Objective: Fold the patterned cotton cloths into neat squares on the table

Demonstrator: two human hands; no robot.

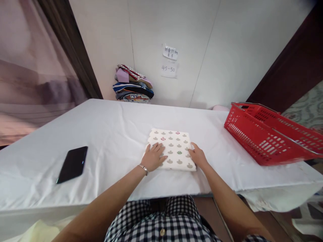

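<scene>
A folded cream cloth [174, 161] lies on the white-covered table in front of me. It has rows of grey mushroom-like prints and a few red and green ones. My left hand [152, 158], with a silver band on its wrist, rests flat on the cloth's left part, fingers spread. At the cloth's right edge is my right hand [198, 155], its thumb on top and its fingers curled along the side; the undersides of those fingers are hidden.
A black phone or tablet [72, 164] lies on the table [108, 134] to the left. On the right stands a red plastic basket [248, 134] with metal handles. Behind the table's far edge rises a stack of folded clothes [133, 85] against the wall, near paper notes [169, 70].
</scene>
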